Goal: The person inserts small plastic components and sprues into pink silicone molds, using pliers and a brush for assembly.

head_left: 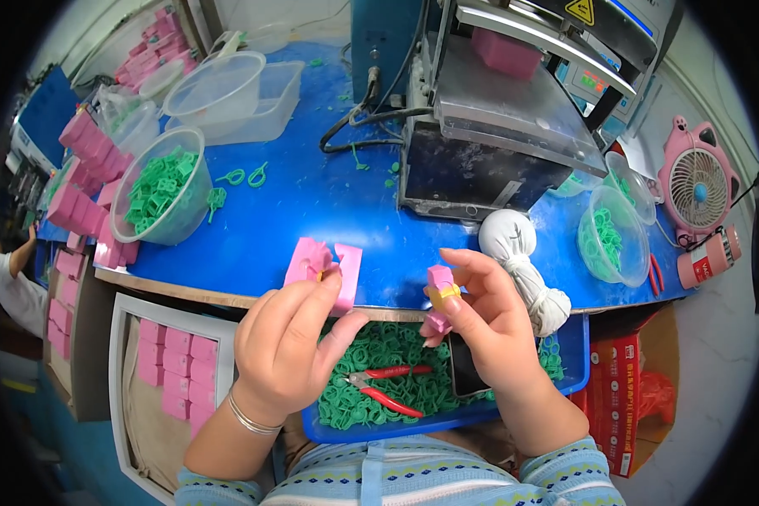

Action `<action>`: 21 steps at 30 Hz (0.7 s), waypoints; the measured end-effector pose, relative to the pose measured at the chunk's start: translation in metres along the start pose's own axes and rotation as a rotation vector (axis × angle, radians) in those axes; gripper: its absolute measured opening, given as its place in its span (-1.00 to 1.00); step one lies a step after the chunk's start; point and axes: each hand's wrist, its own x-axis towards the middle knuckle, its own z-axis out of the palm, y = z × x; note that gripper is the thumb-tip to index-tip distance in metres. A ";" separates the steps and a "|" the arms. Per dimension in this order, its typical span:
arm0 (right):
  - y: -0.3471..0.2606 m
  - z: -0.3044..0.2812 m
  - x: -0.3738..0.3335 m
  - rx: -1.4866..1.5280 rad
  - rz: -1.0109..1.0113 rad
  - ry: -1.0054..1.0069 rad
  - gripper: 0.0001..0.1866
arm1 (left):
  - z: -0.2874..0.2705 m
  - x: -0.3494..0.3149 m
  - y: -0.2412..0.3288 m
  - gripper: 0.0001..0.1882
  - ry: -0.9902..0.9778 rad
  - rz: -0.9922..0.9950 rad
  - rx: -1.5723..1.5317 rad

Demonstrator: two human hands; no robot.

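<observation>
My left hand (pixel 282 341) is closed on a pink moulded block (pixel 347 278) at the table's front edge. The block has a notched shape, and my fingers cover part of it. To its right, my right hand (pixel 499 325) pinches a small pink piece (pixel 439 277) with a yellow band around its middle, between thumb and fingers. Below both hands sits a blue tray (pixel 346 433) heaped with green plastic ring-shaped pieces (pixel 354 341). Red-handled cutters (pixel 396 371) lie on those pieces, jaws to the left. A dark phone-like slab (pixel 466 368) rests in the tray beneath my right wrist.
A press machine (pixel 481 160) stands at the back, with a white cloth bundle (pixel 510 240) before it. Tubs of green pieces stand left (pixel 196 198) and right (pixel 594 268). Pink blocks (pixel 80 207) are stacked far left. A pink fan (pixel 697 181) is at right.
</observation>
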 end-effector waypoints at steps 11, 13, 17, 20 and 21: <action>-0.001 0.002 -0.010 0.458 0.339 -0.197 -0.53 | 0.009 -0.008 -0.002 -0.09 -0.076 -0.900 -0.944; -0.002 0.004 -0.011 0.452 0.331 -0.235 -0.52 | 0.011 -0.003 0.005 -0.11 -0.110 -0.961 -0.913; -0.002 0.006 -0.017 0.389 0.269 -0.195 -0.50 | 0.010 -0.027 0.011 -0.21 0.113 -0.602 -0.580; 0.000 0.010 -0.022 0.368 0.234 -0.186 -0.50 | -0.007 -0.016 0.033 -0.29 0.038 -0.150 -0.311; 0.002 0.010 -0.024 0.368 0.240 -0.186 -0.50 | -0.009 -0.009 0.044 -0.32 -0.103 -0.102 -0.259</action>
